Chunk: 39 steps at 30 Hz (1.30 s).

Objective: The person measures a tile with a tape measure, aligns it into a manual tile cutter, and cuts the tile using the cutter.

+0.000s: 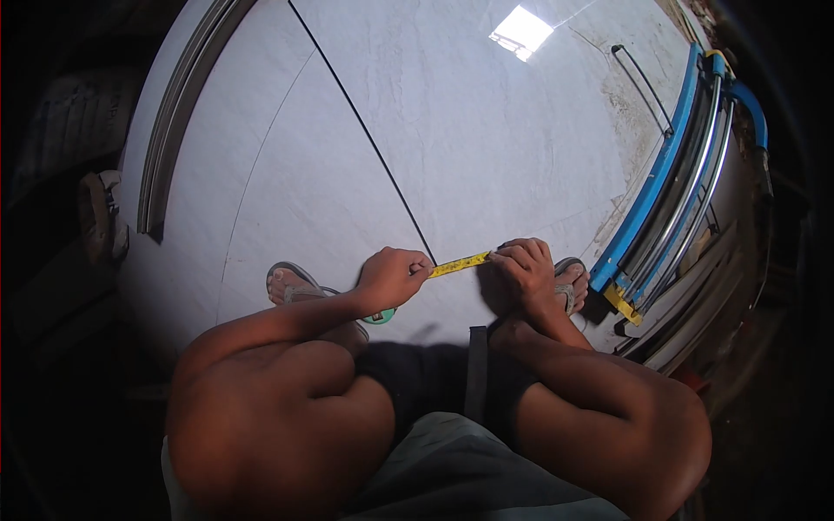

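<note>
A short length of yellow tape measure blade (460,265) stretches between my two hands, low over the pale floor. My left hand (393,278) pinches its left end, fingers closed. The other end is gripped in my right hand (523,267), thumb and fingers bent around it. Below my left wrist a green round-edged object (380,317) shows in part, mostly hidden by the arm. A thin straight black strip (365,130) runs along the floor from the top, its near end meeting the tape beside my left fingertips.
A blue tile cutter (651,174) with metal rails lies along the right, with flat boards (708,295) beside it. At the left is a long grey metal profile (178,104). My sandalled feet (291,282) stand either side of my hands. Light reflects off the marbled floor (486,148).
</note>
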Available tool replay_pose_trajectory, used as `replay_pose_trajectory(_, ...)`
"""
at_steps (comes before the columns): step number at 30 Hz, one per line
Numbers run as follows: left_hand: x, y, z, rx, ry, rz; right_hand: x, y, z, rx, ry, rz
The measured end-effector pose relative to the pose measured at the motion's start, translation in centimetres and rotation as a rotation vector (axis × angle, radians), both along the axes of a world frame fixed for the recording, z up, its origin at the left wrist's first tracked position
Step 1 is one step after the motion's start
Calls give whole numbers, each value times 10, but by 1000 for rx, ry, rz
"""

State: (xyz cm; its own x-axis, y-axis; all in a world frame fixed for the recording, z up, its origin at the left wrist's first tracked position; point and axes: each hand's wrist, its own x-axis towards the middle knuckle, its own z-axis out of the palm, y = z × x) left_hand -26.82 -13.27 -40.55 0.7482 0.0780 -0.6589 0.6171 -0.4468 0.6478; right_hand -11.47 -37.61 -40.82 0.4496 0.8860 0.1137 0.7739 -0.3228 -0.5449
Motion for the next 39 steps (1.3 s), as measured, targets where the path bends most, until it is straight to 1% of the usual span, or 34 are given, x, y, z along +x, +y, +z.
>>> replay_pose_trajectory(2, 5, -1, 3, 72, 24, -46, 0, 0, -2, 5, -2, -5)
replay_pose_trajectory(8, 8, -2, 3, 66, 55, -66, -1, -2, -7, 18, 36, -31)
replay_pose_trajectory(12, 2, -8, -2, 70, 22, -71, -2, -3, -11, 20, 65, -39)
replay_pose_trajectory(17, 5, -8, 3, 64, 55, -44, -1, 0, -7, 51, 35, -38)
replay_pose_trajectory(20, 4, -7, 2, 93, -41, -58, -1, -1, -7, 41, 32, -41)
replay_pose_trajectory(26, 9, -7, 10, 107, -4, -52, 0, -3, -10, 5, 13, -36)
replay_pose_trajectory(32, 8, -8, 5, 153, 3, -72, -2, -8, -14, -2, -13, -53)
replay_pose_trajectory(39, 10, -7, 6, 138, 21, -55, -4, -11, -18, -13, -29, -81)
